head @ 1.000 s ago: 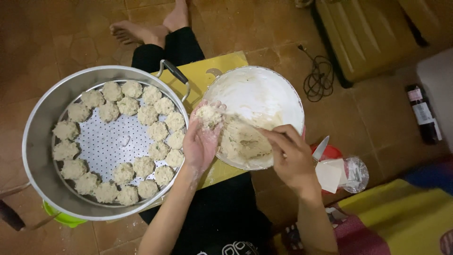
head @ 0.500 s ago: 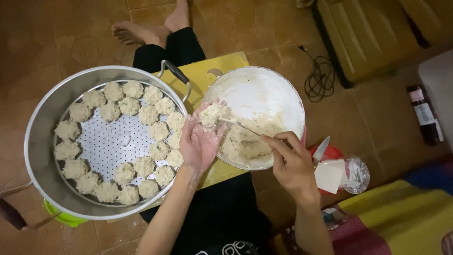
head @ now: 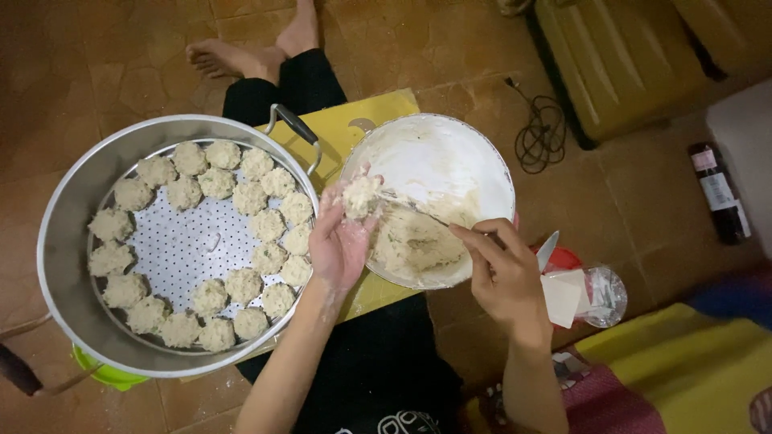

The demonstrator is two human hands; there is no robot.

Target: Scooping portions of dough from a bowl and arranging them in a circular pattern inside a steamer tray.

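My left hand (head: 342,241) is cupped palm up over the near rim of a white bowl (head: 450,153), with a pale dumpling (head: 359,195) resting on its fingers. My right hand (head: 503,269) pinches the handle of a thin metal spoon (head: 418,209), and the spoon's tip touches the dumpling. A mound of pale filling (head: 414,241) lies in the bowl's near half. To the left stands a big round metal steamer (head: 64,241) with a perforated tray, ringed by several shaped dumplings (head: 265,197).
The bowl sits on a yellow board (head: 386,108) over my black-clad lap. A knife (head: 546,250), a red-lidded container and wrappers in plastic (head: 599,293) lie at the right. A black cable (head: 540,133) and a dark bottle (head: 718,193) are on the tiled floor.
My left hand has lifted slightly out of the bowl with the dumpling. My right hand has drawn back toward me, and the spoon now reaches across to the dumpling.
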